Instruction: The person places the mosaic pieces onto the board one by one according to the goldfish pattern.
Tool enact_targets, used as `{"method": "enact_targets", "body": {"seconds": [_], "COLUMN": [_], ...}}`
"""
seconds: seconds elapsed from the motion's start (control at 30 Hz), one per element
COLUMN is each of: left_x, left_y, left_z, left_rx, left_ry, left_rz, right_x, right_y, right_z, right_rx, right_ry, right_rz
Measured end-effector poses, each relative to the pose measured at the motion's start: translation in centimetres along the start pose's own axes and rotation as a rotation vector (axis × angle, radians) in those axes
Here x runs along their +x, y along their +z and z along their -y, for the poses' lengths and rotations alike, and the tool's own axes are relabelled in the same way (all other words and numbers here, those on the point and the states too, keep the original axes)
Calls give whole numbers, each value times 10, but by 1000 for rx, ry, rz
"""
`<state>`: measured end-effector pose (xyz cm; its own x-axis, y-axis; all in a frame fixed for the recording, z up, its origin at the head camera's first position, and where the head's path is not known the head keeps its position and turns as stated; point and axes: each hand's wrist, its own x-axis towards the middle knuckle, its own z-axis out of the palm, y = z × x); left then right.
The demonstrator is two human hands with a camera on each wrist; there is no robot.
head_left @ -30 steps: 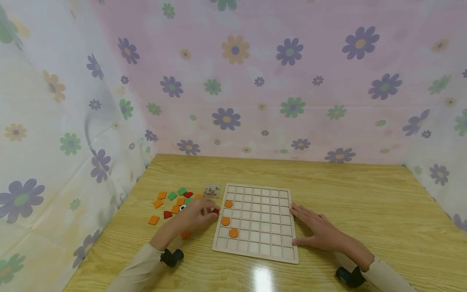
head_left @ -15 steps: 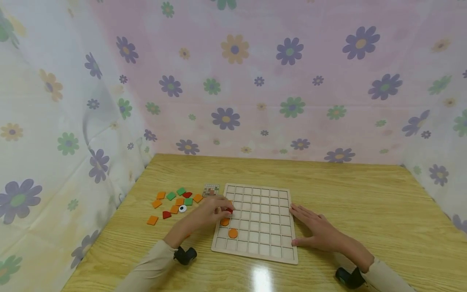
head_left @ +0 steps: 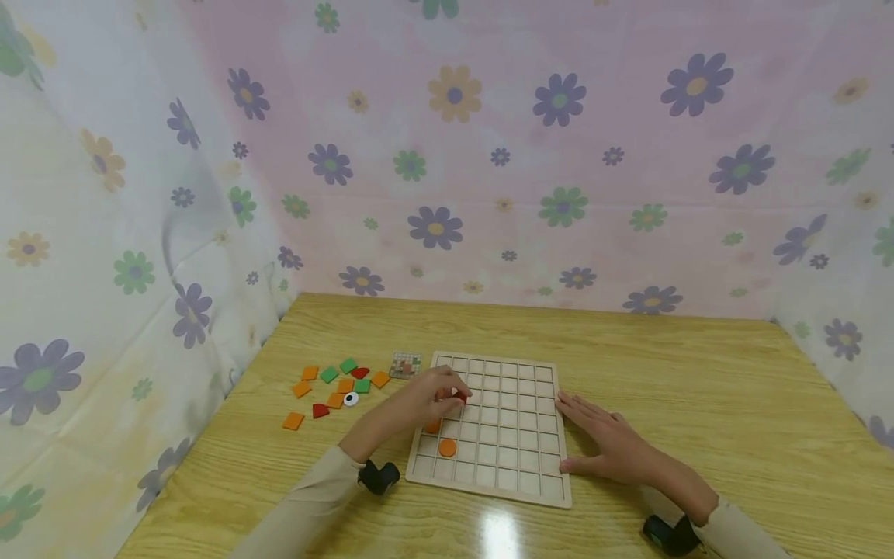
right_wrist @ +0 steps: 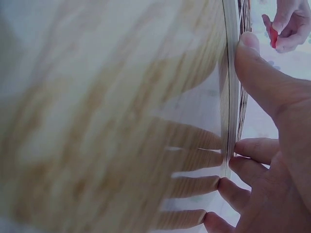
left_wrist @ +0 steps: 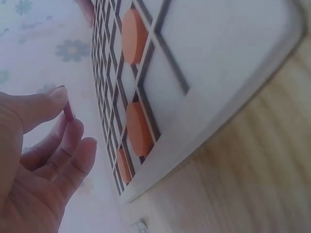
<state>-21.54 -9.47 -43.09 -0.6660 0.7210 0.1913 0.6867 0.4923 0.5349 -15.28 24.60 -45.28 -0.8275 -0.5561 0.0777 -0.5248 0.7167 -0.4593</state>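
Observation:
My left hand (head_left: 424, 399) pinches a small red piece (left_wrist: 68, 111) between thumb and fingertips, above the left part of a pale wooden grid board (head_left: 518, 435). Only a sliver of the piece shows in the head view; the left wrist view has it edge-on. An orange disc (head_left: 448, 448) lies in a cell near the lower left. Two more orange discs sit along the left column, partly hidden by my left hand in the head view, and one orange disc (left_wrist: 139, 129) shows plainly in the left wrist view. My right hand (head_left: 611, 444) rests with extended fingers against the board's right edge.
Left of the board lie loose pieces on the wooden table (head_left: 663, 365): several orange squares (head_left: 293, 421), green squares (head_left: 329, 374), red pieces (head_left: 320, 411) and a white eye disc (head_left: 351, 399). A small patterned card (head_left: 406, 365) is by the board's upper left corner. Flowered cloth surrounds the table.
My left hand has carried the red piece rightward from beside the board's left edge to over its left columns. The right hand stays at the right edge.

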Motion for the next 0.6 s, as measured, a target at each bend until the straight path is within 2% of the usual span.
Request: {"method": "enact_targets", "body": {"seconds": [0.27, 0.6], "left_x": [16, 29], "left_y": [-1, 7], "left_z": [10, 13], "left_rx": [-3, -13], "left_ry": [-5, -85], "left_rz": [23, 78], "right_x": [0, 1], "right_y": [2, 3], "right_z": [-2, -2], "right_rx": [3, -4], "right_ry": [7, 2], "right_rz": [-2, -19]}}
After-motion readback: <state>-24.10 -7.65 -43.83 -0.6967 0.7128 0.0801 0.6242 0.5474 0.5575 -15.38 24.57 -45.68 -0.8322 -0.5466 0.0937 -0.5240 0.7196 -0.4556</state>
